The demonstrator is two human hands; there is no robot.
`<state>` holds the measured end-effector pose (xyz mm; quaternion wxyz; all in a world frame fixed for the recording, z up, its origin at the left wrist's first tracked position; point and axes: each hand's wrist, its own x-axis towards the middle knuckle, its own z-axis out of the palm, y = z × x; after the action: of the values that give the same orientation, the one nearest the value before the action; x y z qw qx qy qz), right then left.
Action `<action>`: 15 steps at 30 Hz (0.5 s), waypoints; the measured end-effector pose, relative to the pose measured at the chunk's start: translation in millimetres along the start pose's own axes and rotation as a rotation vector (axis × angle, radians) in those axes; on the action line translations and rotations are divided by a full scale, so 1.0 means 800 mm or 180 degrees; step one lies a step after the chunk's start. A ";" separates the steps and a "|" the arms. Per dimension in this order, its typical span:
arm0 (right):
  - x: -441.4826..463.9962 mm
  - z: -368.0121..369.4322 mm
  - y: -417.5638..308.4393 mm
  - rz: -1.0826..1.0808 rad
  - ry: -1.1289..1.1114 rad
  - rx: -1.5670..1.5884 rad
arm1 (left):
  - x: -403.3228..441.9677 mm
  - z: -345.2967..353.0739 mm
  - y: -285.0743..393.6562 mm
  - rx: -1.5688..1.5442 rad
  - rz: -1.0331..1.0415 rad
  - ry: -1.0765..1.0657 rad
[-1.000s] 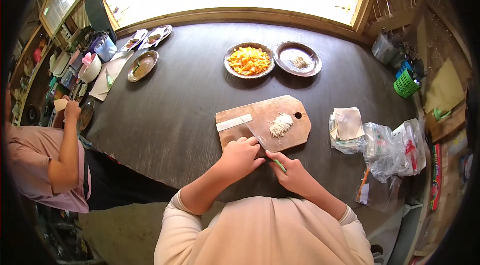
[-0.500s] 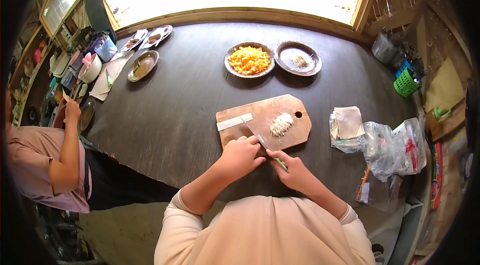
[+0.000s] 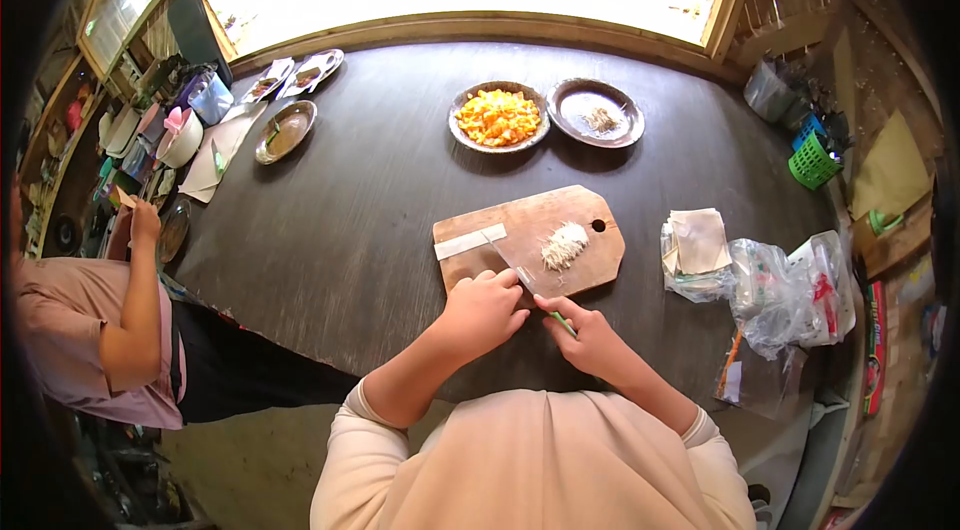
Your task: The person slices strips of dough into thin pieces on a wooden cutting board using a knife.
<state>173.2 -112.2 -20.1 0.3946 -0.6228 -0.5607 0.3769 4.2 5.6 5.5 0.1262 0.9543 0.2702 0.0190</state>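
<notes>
My right hand (image 3: 588, 342) is closed around the green handle of a knife (image 3: 508, 258), its blade pointing away over the wooden cutting board (image 3: 585, 275). My left hand (image 3: 483, 310) rests at the board's near edge, left of the blade. Its fingers are curled down, and whatever lies beneath them is hidden. A small pale bit shows beside the blade near those fingertips. To the right of the blade lies a heap of thin whitish shreds (image 3: 565, 245). Across the board's left part is a flat pale strip (image 3: 470, 241).
Behind the board stand a bowl of orange pieces (image 3: 497, 118) and a plate with a little brownish heap (image 3: 620, 130). Plastic bags (image 3: 770, 300) and stacked paper squares (image 3: 698, 242) lie at right. Another person (image 3: 95, 330) is at left, near a dish (image 3: 285, 133) and a tub (image 3: 180, 140).
The view has shifted very slightly. Both hands, the knife and the shreds keep nearly the same places on the board.
</notes>
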 end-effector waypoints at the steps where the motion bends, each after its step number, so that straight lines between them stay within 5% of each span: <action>1: 0.001 0.000 -0.003 0.0095 -0.0034 -0.0095 | 0.000 0.001 0.000 -0.0010 0.0005 -0.0024; 15: 0.005 -0.004 -0.009 0.0290 -0.0175 -0.0038 | 0.002 -0.002 0.002 -0.0113 -0.0082 -0.0093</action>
<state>173.5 -108.3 -12.5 0.3578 -0.6393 -0.5446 0.4082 6.1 5.2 7.4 0.1473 0.9485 0.2802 0.0082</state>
